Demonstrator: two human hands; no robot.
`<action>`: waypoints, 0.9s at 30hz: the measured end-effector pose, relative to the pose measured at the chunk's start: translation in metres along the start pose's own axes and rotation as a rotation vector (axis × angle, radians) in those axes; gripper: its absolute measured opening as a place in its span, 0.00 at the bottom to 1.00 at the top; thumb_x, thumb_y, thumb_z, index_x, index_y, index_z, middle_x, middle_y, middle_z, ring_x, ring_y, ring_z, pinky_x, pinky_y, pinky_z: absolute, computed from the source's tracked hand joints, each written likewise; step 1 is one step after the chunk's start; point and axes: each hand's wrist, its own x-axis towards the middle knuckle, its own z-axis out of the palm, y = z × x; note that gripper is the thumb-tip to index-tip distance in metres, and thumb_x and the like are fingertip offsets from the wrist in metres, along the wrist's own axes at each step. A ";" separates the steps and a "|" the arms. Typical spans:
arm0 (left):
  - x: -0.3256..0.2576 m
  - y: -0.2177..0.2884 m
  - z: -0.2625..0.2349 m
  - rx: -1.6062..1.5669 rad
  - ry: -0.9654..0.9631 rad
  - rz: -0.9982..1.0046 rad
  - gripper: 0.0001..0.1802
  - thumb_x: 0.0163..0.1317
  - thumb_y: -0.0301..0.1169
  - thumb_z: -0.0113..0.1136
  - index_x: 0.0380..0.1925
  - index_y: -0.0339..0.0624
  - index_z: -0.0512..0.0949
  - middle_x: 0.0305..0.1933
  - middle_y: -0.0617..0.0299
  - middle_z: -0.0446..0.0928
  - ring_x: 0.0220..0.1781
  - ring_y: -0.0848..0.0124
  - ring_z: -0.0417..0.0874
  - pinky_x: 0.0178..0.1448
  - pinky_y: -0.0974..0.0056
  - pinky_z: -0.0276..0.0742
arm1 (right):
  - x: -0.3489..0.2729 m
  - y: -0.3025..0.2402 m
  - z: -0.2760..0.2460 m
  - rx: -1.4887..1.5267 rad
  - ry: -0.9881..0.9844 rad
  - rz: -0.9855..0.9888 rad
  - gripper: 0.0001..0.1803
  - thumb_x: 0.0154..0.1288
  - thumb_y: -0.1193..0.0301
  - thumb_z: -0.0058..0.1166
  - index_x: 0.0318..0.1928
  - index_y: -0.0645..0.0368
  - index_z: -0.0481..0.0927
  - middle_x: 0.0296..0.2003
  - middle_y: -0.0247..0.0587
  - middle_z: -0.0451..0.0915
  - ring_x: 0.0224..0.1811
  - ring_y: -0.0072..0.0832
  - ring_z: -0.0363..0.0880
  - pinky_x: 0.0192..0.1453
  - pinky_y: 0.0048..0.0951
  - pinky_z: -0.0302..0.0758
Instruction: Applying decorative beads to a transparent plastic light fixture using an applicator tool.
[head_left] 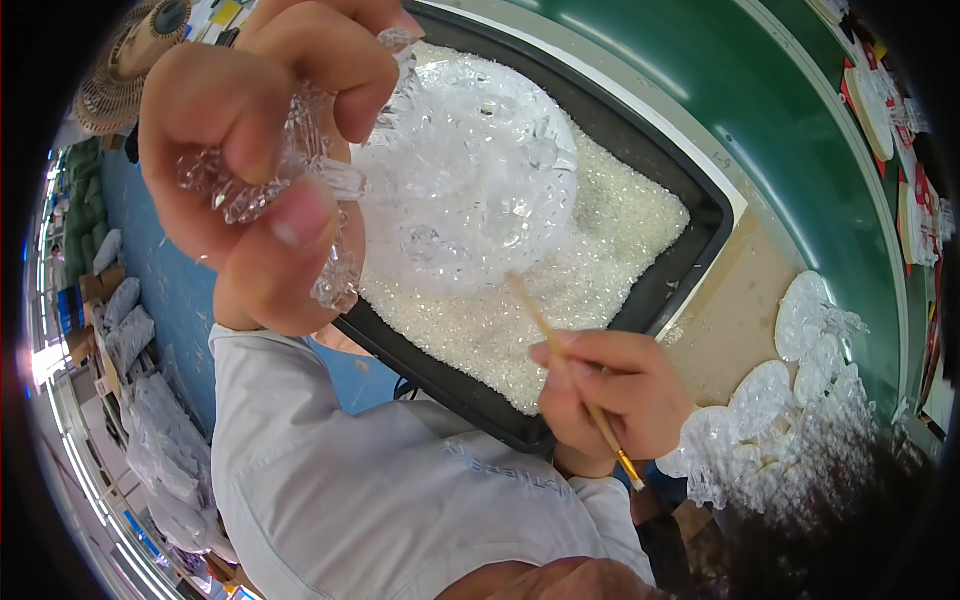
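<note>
Close to the camera, my left hand (270,160) is closed on clear faceted crystal-like pieces (300,140), which poke out between its fingers. Just beyond it, a round white disc (470,180) set with clear crystals is partly hidden by this hand; I cannot tell whether the pieces in my fingers are joined to it. My right hand (620,395) grips a slim paintbrush (603,425) with a wooden handle and gold ferrule. Its bristles point down to the right, while the bare handle end is at the disc's lower edge.
A black tray (715,215) full of small glittery clear grains (620,230) lies under the disc. Several clear crystal-covered round pieces (760,400) are on the tan board at right. Beyond runs a green surface (740,110). Plastic-wrapped goods (165,440) stand along the left.
</note>
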 end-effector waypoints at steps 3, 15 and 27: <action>0.001 -0.008 0.002 -0.013 -0.021 0.030 0.13 0.56 0.35 0.58 0.33 0.53 0.63 0.28 0.49 0.67 0.49 0.41 0.71 0.60 0.40 0.61 | 0.001 -0.002 -0.001 -0.050 0.061 0.037 0.12 0.55 0.81 0.67 0.31 0.63 0.73 0.31 0.55 0.83 0.25 0.37 0.87 0.28 0.26 0.84; 0.000 -0.003 -0.001 0.000 -0.004 0.028 0.13 0.55 0.35 0.59 0.33 0.53 0.63 0.29 0.48 0.68 0.50 0.41 0.71 0.60 0.38 0.59 | -0.001 0.000 0.003 -0.038 0.123 0.031 0.12 0.58 0.79 0.66 0.30 0.62 0.71 0.31 0.55 0.83 0.23 0.36 0.87 0.26 0.26 0.84; 0.008 -0.004 -0.018 0.017 -0.200 0.072 0.13 0.59 0.38 0.60 0.34 0.54 0.64 0.27 0.50 0.67 0.49 0.42 0.70 0.54 0.41 0.58 | -0.001 0.001 0.000 0.019 0.071 0.031 0.12 0.57 0.80 0.65 0.30 0.63 0.71 0.30 0.55 0.82 0.22 0.35 0.86 0.23 0.26 0.84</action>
